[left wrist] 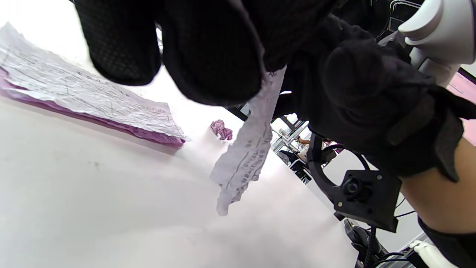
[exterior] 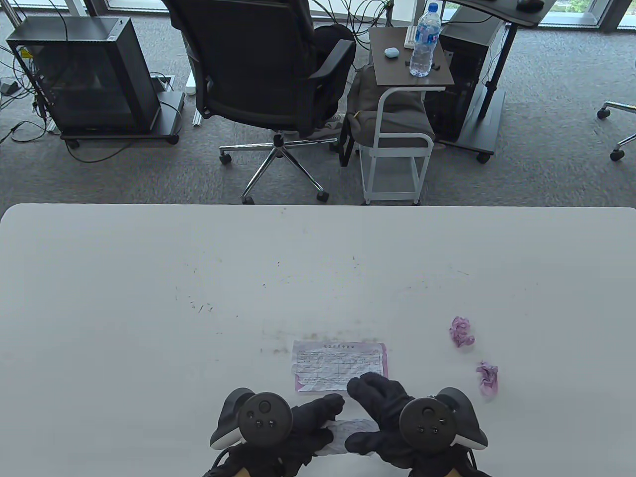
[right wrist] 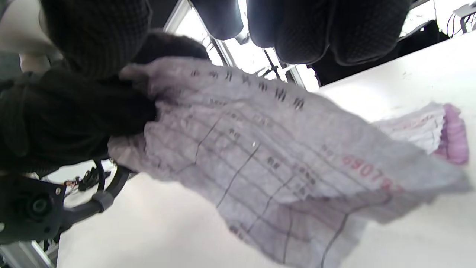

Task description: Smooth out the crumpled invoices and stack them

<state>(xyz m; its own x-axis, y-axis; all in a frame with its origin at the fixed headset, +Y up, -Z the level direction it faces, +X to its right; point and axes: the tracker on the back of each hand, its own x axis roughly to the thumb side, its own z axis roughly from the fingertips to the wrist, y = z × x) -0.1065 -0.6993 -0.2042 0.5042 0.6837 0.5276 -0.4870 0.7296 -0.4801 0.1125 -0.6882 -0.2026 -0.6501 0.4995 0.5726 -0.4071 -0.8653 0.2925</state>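
Note:
A wrinkled white invoice (exterior: 348, 431) hangs just above the table at the near edge. My left hand (exterior: 310, 420) pinches one end of it (left wrist: 245, 156) between fingers (left wrist: 208, 56) and thumb. My right hand (exterior: 377, 405) spreads over the sheet (right wrist: 267, 160). Its fingers (right wrist: 316, 29) are extended and off the paper, and its thumb lies by the held corner. A stack of flattened invoices (exterior: 340, 365), white on pink, lies just beyond the hands (left wrist: 85, 100) (right wrist: 438, 130). Two crumpled pink invoices lie to the right, one farther (exterior: 462, 332) (left wrist: 221, 130) and one nearer (exterior: 488, 376).
The white table (exterior: 149, 298) stretches wide to the left and far side. Beyond its far edge stand an office chair (exterior: 263, 64), a black computer case (exterior: 94, 74) and a small side table with a water bottle (exterior: 425, 39).

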